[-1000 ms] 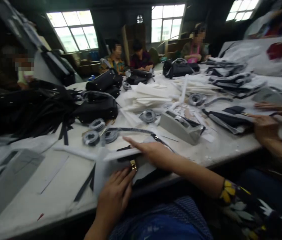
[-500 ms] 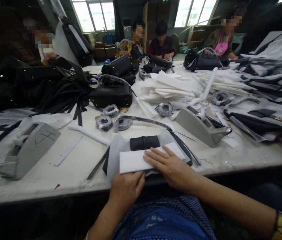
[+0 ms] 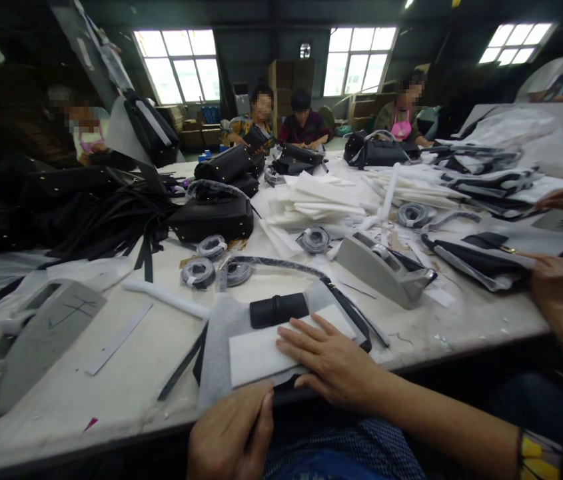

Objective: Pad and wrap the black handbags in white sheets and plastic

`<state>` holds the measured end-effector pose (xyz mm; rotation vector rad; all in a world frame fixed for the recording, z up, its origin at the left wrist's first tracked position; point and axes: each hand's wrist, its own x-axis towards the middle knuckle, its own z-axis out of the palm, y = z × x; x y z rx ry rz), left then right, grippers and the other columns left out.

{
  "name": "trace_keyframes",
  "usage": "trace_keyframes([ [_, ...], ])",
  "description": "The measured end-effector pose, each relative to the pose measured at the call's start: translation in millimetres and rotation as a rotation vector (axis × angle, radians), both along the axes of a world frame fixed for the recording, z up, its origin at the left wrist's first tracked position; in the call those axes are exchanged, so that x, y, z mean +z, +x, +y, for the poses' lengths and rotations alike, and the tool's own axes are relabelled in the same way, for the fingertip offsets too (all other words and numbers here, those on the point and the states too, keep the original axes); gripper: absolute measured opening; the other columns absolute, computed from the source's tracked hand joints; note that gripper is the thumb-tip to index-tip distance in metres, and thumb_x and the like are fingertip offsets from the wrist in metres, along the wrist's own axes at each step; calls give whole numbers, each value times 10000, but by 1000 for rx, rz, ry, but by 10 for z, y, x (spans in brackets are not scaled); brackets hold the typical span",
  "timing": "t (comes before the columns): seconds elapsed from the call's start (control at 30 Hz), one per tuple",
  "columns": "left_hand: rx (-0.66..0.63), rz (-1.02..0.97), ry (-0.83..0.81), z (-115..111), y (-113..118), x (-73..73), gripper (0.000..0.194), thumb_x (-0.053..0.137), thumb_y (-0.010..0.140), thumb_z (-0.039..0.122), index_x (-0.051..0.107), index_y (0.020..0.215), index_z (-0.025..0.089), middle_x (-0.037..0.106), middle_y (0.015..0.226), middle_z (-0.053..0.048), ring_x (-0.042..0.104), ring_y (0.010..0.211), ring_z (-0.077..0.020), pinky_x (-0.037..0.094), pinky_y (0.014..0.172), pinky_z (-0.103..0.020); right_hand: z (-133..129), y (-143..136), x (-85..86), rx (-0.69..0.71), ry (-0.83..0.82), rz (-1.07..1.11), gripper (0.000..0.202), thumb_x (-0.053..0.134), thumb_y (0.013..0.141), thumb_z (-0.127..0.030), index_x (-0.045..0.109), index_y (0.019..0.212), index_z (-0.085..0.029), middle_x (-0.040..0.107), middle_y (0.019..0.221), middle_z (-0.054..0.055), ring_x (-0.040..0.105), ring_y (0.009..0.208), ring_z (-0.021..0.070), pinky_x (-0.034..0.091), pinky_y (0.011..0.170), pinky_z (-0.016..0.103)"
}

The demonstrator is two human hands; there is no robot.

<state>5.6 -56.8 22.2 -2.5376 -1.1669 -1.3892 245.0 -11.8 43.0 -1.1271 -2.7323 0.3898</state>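
White foam sheet (image 3: 261, 357) lies half-wrapped; my right hand (image 3: 334, 363) presses flat on it, left hand (image 3: 231, 437) rests loosely curled, holding nothing.

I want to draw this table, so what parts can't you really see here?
- Left hand: the bottom picture edge cuts off the wrist.
- Black bag: hidden under the grey wrap, the white foam sheet and the right hand; only its black flap shows.
- Tape dispenser: the left edge cuts it off.
- Co-workers' faces: blurred.
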Motion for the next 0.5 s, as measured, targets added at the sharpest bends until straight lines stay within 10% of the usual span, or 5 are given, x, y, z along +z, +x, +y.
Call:
trace_keyframes([
  [0.17,-20,167,-66,154,226,167,450,558,963,243,498,1402,167,604,1368,-137,602,1230,-234,532,1005,-325,12,-12,-19,-15,-47,58,570,508,970,-377,386,1509,-238,402,1559,92,268,1482,272,159,1211,570],
  [0.33,37,400,-68,346,417,-139,577,474,993,390,368,1497,131,483,1484,-153,507,1333,-263,527,1022,-387,60,23,166,-3,-202,221,527,622,864,-202,560,1383,-272,480,1508,75,370,1437,249,179,1215,518],
  [0.5,87,468,99,378,373,-342,511,420,1006,314,391,1499,181,501,1475,-131,520,1321,-250,526,1017,-347,254,262,573,-28,-367,399,248,538,957,-266,763,1059,-250,763,1073,4,700,1018,154,496,992,268],
])
